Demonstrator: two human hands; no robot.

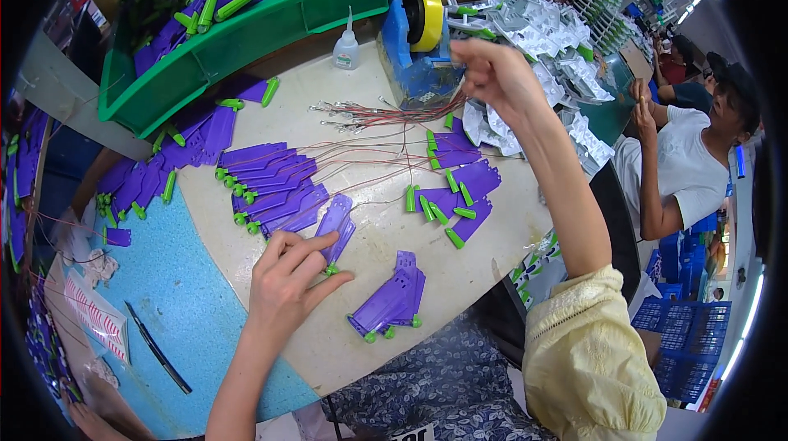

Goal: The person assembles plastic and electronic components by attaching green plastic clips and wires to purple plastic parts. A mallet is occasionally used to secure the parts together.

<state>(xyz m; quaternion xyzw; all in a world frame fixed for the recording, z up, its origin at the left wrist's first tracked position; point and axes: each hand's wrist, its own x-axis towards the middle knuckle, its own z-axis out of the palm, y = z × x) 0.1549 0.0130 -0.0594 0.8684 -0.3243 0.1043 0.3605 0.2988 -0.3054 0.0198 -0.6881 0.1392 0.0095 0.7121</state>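
Note:
My left hand (287,281) rests over the near end of a purple plastic piece (338,223) with a green tip, its thumb and index finger on either side of that end. My right hand (497,75) is raised at the front of a blue tape dispenser (423,71) holding a yellow roll of tape (423,17). Its fingers are curled together; anything between them is too small to make out. Thin red wires (369,117) with bare-looking ends lie below the dispenser, and some run across to a fanned row of purple pieces (267,182) beside my left hand.
More green-tipped purple pieces lie at the right (460,195) and near the front edge (392,293). A green bin (271,34) of such pieces stands behind, next to a small dropper bottle (346,48). Grey-white plastic parts (533,30) are heaped at far right. A person (681,145) sits beyond.

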